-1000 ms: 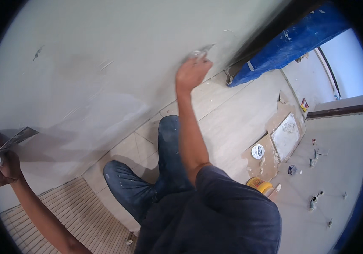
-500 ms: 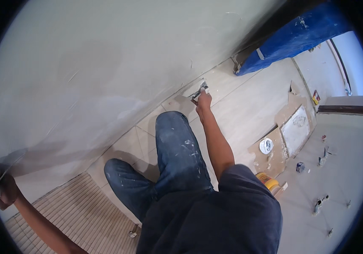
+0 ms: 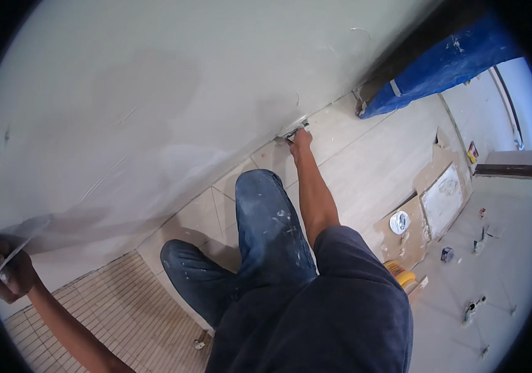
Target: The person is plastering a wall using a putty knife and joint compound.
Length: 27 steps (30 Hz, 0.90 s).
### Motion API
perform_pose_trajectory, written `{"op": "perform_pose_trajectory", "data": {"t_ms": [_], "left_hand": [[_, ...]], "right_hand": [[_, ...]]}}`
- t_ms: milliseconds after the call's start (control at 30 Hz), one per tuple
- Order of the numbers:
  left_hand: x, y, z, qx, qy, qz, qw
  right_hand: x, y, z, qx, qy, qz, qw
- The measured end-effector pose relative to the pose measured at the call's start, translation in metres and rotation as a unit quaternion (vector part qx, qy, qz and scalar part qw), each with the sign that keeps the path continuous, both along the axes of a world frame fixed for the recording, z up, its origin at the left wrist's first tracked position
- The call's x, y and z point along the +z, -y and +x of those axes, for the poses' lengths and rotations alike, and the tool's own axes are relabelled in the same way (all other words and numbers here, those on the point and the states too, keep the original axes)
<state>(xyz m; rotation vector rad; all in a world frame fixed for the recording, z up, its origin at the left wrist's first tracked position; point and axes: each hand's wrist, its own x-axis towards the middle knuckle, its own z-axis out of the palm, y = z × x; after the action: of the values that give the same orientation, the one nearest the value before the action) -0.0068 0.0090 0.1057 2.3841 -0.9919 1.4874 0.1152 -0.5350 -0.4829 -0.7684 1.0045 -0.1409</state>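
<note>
My right hand (image 3: 302, 139) is closed on a wide putty knife (image 3: 291, 133), its blade against the foot of the pale plastered wall (image 3: 172, 112), where the wall meets the floor tiles (image 3: 194, 214). At the far left my left hand (image 3: 12, 268) is closed round a thin, pale-edged tool (image 3: 16, 250) that looks like a flat scraper, seen nearly edge-on. This hand is close to the wall, and its shadow falls there; whether it touches the wall I cannot tell. My bent knees, in paint-spotted jeans, are between the two hands.
A blue-covered object (image 3: 427, 71) stands by the wall at the far right. Cardboard (image 3: 407, 248) lies on the right with a white-smeared board (image 3: 443, 194), a round white lid (image 3: 399, 222) and a yellow container (image 3: 400, 273). Pipe fittings (image 3: 474, 308) stick out from the right-hand wall.
My right hand has brought the putty knife against the wall's foot, its blade now tilted nearer the wall. My left hand has risen slightly with its tool. The whole view has shifted a little.
</note>
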Motion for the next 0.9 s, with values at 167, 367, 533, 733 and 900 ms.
{"op": "perform_pose_trajectory", "data": {"t_ms": [167, 367, 533, 733, 900], "left_hand": [[-0.006, 0.008, 0.008, 0.165, 0.273, 0.17, 0.932], [-0.007, 0.029, 0.007, 0.04, 0.042, 0.021, 0.998], [-0.009, 0.023, 0.014, 0.004, 0.078, 0.041, 0.996], [-0.009, -0.005, 0.006, 0.061, 0.073, 0.057, 0.994], [-0.008, -0.017, -0.002, 0.09, 0.045, 0.038, 0.994]], "right_hand": [[0.085, -0.033, -0.016, -0.031, 0.087, -0.183, 0.979], [0.233, -0.126, -0.068, -0.029, 0.225, -0.621, 0.751], [0.231, -0.109, -0.112, 0.055, 0.227, -0.563, 0.793], [0.088, -0.027, -0.099, 0.053, 0.082, -0.052, 0.994], [-0.011, -0.032, -0.069, 0.048, -0.021, 0.018, 0.998]]}}
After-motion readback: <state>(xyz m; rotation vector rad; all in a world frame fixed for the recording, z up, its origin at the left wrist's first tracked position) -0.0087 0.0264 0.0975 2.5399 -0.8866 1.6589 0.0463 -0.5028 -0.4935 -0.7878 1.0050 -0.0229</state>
